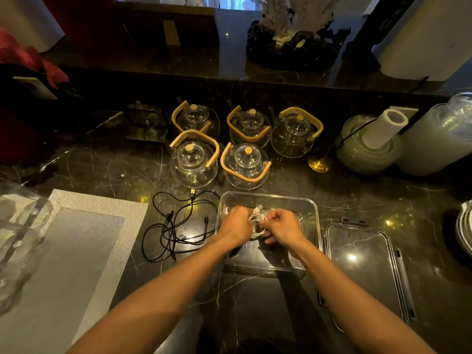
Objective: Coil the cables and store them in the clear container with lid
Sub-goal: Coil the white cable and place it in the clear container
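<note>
A clear rectangular container (310, 208) sits on the dark marble counter in front of me. Over its middle, my left hand (236, 224) and my right hand (282, 227) both grip a coiled white cable (258, 213), whose plugs stick up between them. The cable is mostly hidden by my fingers. Loose black cables (176, 223) lie tangled on the counter just left of the container. The container's clear lid (362, 267) with dark clips lies flat to its right.
Several glass teapots (245, 162) with wooden handles stand behind the container. A grey woven placemat (76, 246) and glassware (18, 233) are at the left. A paper towel roll (383, 129), a jar (441, 139) and plates (464, 226) are at the right.
</note>
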A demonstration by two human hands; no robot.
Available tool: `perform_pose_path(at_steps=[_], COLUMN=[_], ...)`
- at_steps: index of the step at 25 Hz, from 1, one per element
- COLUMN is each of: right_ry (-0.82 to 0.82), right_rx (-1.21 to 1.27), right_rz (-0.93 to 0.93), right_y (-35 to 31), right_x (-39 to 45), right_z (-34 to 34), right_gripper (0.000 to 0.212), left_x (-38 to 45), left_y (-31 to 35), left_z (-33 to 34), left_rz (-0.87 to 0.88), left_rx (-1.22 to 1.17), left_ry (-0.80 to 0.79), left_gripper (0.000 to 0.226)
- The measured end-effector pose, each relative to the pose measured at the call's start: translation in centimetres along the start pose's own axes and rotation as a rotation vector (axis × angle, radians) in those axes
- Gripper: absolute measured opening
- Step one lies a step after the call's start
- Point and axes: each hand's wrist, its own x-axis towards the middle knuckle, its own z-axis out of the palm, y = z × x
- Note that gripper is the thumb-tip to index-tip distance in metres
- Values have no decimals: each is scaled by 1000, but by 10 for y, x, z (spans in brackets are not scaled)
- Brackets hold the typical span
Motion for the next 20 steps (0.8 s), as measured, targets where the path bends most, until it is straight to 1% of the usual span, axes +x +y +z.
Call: perform_pose_path(at_steps=[2,5,9,15,20], right_ry=[24,43,76,106,97], right_rx=[6,15,18,-191,-314], right_rz=[14,0,-1,-17,-88], right_y=[4,7,10,15,14], right_x=[6,12,18,21,20], right_z=[4,12,20,17,17], right_gripper=[8,11,14,16,16], left_x=[1,6,12,14,13], left_y=[0,-2,-7,-10,-8], left_z=[0,6,11,17,16], left_rz=[-17,-51,-43,-43,-53], left_rx=[-22,-28,56,97,115], left_ry=[44,119,125,118,114], left_gripper=[17,30,36,36,33])
